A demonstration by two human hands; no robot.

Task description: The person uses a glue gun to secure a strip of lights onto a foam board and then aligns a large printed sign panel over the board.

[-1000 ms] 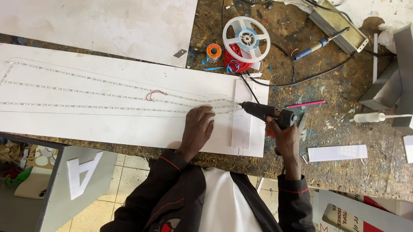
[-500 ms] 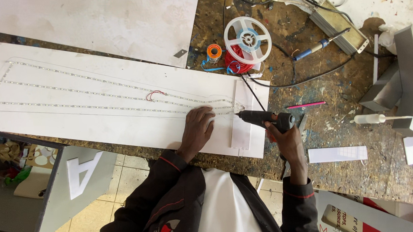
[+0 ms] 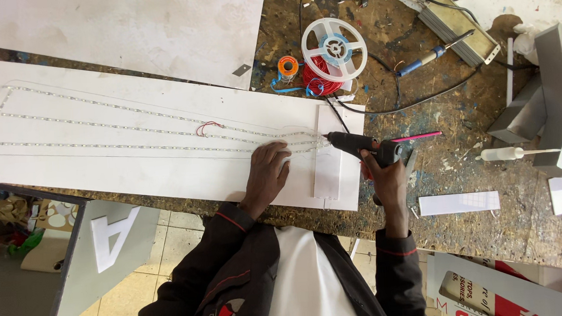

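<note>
R hand point(image 3: 384, 175) wrapped round black glue gun point(image 3: 360, 146), nozzle at LED strips point(image 3: 164, 129); L hand point(image 3: 268, 175) flat, pinning white panel point(image 3: 134, 166) — strips prob thin, floppy, fragile

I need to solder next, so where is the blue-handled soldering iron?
In the head view, the blue-handled soldering iron lies on the workbench at upper right, between the white spool and the grey metal box, beyond the right hand.

Dark jacket w/ red piping at cuffs, white shirt underneath, bare hands point(image 3: 267, 175)
</note>
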